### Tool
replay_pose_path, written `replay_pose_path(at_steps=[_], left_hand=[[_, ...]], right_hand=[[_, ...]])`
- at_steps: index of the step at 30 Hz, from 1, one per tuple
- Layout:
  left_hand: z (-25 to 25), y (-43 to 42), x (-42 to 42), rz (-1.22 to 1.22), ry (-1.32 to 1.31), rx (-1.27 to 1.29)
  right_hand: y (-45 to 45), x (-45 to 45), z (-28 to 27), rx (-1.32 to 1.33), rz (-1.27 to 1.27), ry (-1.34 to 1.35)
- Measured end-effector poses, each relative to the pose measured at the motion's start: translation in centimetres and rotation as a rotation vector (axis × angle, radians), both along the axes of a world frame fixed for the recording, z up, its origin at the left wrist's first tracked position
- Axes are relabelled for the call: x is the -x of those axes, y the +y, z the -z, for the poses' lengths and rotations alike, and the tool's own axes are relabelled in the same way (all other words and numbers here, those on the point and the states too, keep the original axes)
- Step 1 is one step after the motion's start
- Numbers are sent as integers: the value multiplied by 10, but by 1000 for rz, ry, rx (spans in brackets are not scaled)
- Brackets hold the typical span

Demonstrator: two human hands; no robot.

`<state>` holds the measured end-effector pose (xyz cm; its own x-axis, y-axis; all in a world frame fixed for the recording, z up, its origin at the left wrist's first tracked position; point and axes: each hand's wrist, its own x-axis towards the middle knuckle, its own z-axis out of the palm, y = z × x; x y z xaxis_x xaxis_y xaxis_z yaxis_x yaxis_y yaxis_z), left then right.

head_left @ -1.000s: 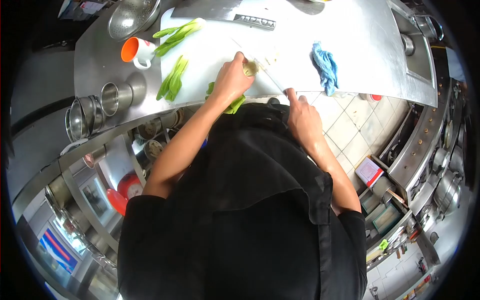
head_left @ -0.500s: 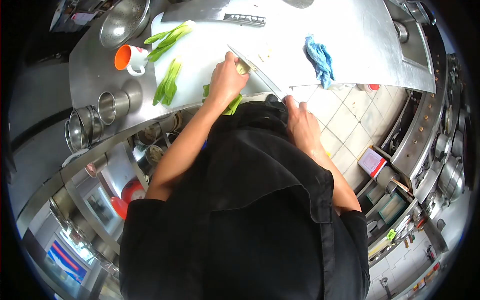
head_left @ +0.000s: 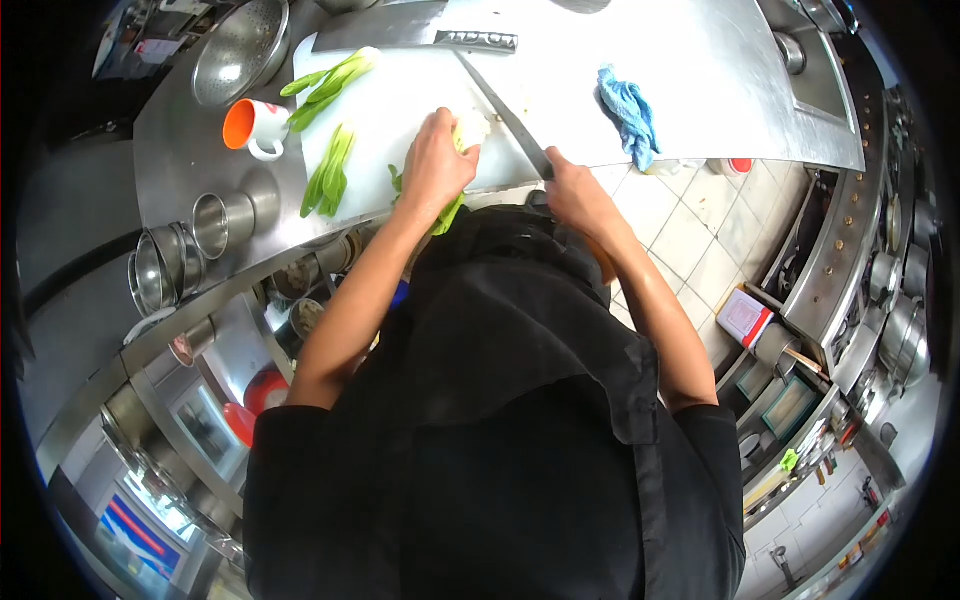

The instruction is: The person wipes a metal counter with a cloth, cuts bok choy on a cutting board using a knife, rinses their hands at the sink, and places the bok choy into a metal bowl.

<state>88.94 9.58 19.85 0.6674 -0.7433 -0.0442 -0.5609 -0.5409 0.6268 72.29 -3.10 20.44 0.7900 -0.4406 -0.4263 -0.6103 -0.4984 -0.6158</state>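
My left hand is closed around a bok choy on the white cutting board. The pale base of this bok choy sticks out by my fingertips, and its green leaves hang towards my apron. In my right hand is the handle of a long knife. Its blade points forward and left, a little to the right of the bok choy and apart from it. Two more pieces of bok choy, one farther and one nearer, lie on the board's left part.
A broad knife with a dark handle lies across the board's far side. Along the left stand a colander, an orange-lined mug and metal cups. A blue cloth lies on the metal counter at right.
My right hand has moved forward and left. The knife blade has come away from the base of the bok choy and swung to point more forward. My left hand still holds the bok choy.
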Motion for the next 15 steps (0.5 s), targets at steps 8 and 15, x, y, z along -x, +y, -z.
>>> replay_pose_path(at_steps=[8, 15], left_hand=[[2, 7, -17, 71, 81, 128], [-3, 7, -17, 132, 64, 72]], right_hand=[[24, 10, -53, 187, -32, 164], [37, 17, -58, 210, -79, 169]])
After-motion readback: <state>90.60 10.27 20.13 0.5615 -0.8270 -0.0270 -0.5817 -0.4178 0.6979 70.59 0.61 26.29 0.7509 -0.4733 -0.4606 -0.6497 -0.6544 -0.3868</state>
